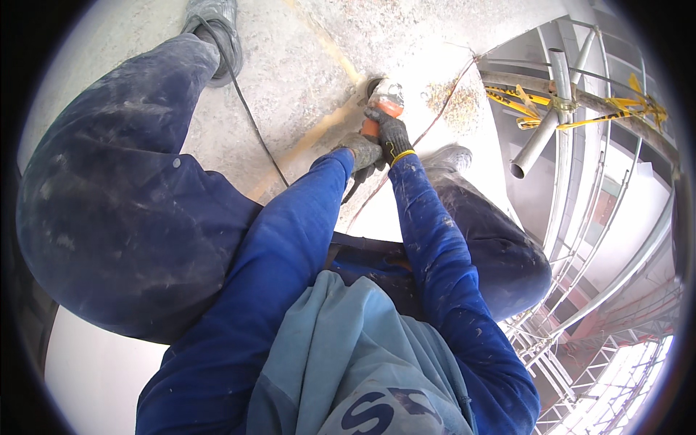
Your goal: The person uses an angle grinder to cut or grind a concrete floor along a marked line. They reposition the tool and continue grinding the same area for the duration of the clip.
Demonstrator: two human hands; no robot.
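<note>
1. Both gloved hands are on an orange angle grinder (382,101), held low with its head down against the concrete floor (304,80), right along a yellowish line (319,130) marked there.
2. Right hand (392,133), dark glove with a yellow cuff, has its grip wrapped around the orange body near the head. Left hand (364,151), grey glove, is closed on the rear handle end just behind it.
3. A black power cord (250,116) trails across the floor past the left boot (214,32); a thin red wire (435,116) runs off on the other side.
4. Handling guess: rigid and fairly hefty for its size, and it'll probably kick and buzz, so two hands on the body and tail looks right. Keep fingers off the disc end.
5. Dust everywhere, so the casing could be a bit slippery.
6. Off to the right there's scaffold pipe (540,138) and yellow tape (580,112) by an open edge.
</note>
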